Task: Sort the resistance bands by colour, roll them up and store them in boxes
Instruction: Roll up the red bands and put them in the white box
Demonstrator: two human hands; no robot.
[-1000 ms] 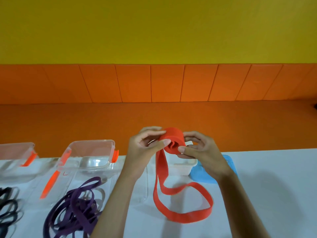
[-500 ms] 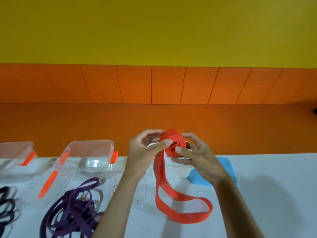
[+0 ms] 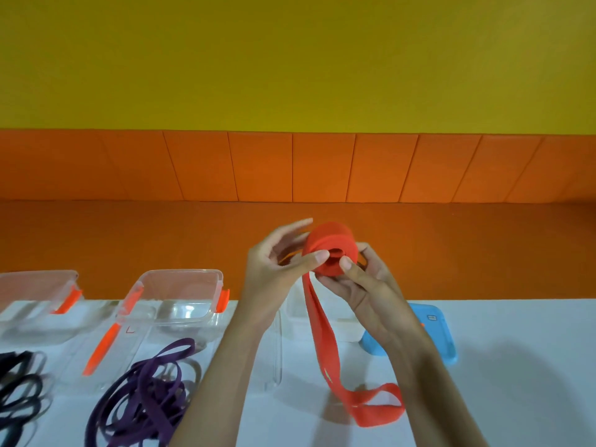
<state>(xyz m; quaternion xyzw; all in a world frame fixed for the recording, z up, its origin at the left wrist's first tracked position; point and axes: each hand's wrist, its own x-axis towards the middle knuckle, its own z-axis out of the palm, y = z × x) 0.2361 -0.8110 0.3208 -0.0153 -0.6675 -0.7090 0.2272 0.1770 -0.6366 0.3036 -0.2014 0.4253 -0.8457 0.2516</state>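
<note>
At the far left edge of the white table (image 3: pixel 516 366) lie loose black resistance bands (image 3: pixel 16 391), with a clear plastic box (image 3: pixel 35 304) behind them. Next comes a second clear box with orange latches (image 3: pixel 180 295), and in front of it a tangled heap of purple resistance bands (image 3: pixel 145 404). Above the middle of the table, the left hand (image 3: pixel 274 269) grips a partly rolled red resistance band (image 3: pixel 329 250), thumb on the face of the roll and fingers curved behind it. The right hand (image 3: pixel 367 288) holds the roll's other side, thumb beside the hollow centre. The unrolled tail hangs down and ends in a loop on the table. Behind the right wrist sit a white box (image 3: pixel 346 330) and a blue lid (image 3: pixel 442 337).
</note>
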